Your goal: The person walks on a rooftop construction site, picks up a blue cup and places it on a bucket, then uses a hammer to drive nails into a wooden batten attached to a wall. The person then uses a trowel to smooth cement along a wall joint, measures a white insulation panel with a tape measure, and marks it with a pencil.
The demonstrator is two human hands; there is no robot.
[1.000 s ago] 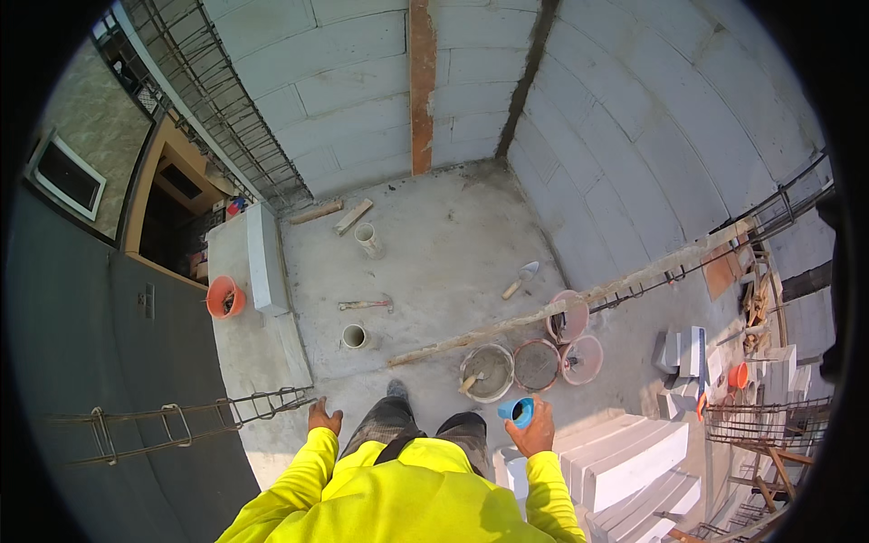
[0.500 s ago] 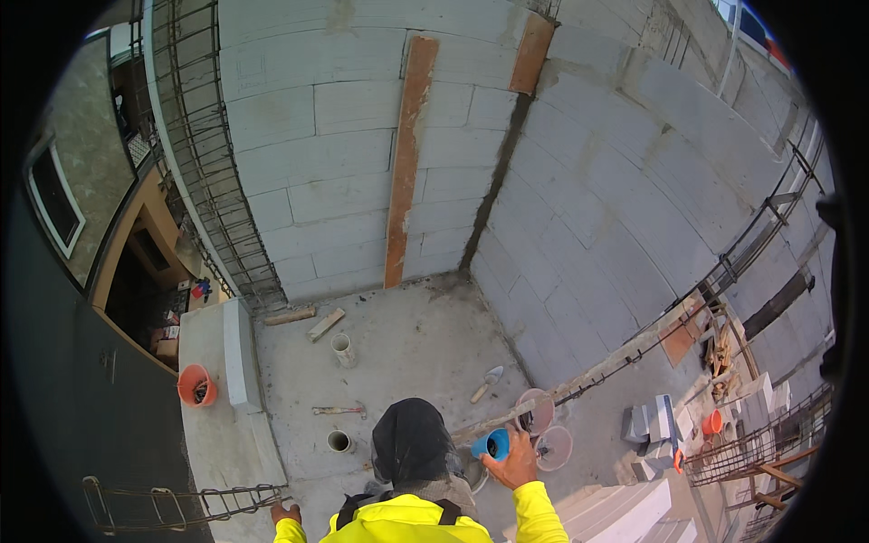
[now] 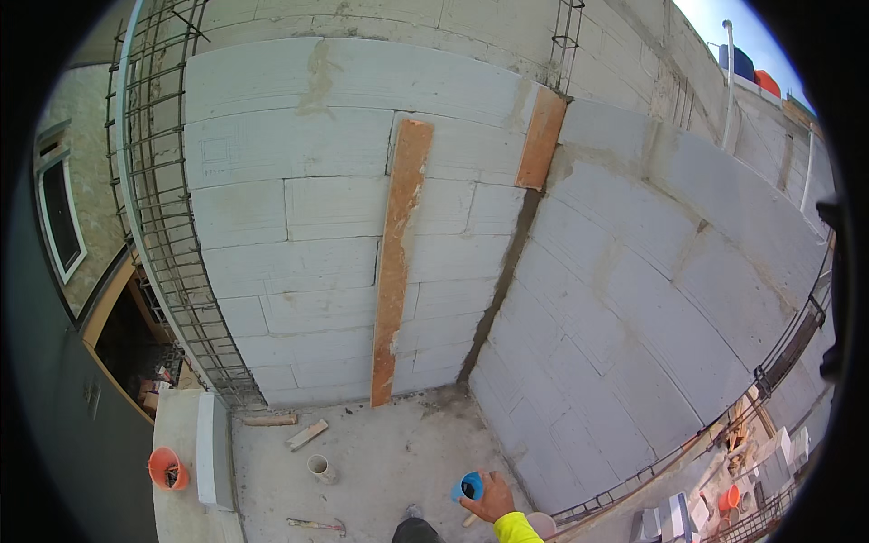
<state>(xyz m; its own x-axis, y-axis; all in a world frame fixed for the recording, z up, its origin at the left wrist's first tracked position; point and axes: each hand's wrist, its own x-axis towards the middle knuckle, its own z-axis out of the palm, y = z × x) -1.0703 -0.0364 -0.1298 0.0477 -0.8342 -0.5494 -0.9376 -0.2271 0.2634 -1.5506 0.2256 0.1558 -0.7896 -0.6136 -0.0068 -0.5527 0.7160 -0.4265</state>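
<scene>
My right hand (image 3: 494,496), in a bright yellow sleeve (image 3: 516,529) at the lower middle, grips a blue cup (image 3: 468,485) with dark contents. My dark-clad leg (image 3: 418,529) shows at the lower edge. Past the cup are an upright pale pipe (image 3: 319,469) and a hammer (image 3: 312,525) on the concrete floor (image 3: 380,462). A wooden trowel handle (image 3: 469,519) is partly hidden behind the hand. My left hand is out of view.
Block walls (image 3: 299,208) form a corner, with orange boards (image 3: 396,262) upright against them. A rebar cage (image 3: 163,208) runs up the left. An orange bucket (image 3: 167,468) sits on a left ledge (image 3: 181,412). Rebar (image 3: 647,477), blocks and wood offcuts (image 3: 738,443) lie rightward.
The head view has tilted upward, showing more wall and some sky. My left hand, earlier near rebar, has left the view. The cup, still in my right hand, appears farther left.
</scene>
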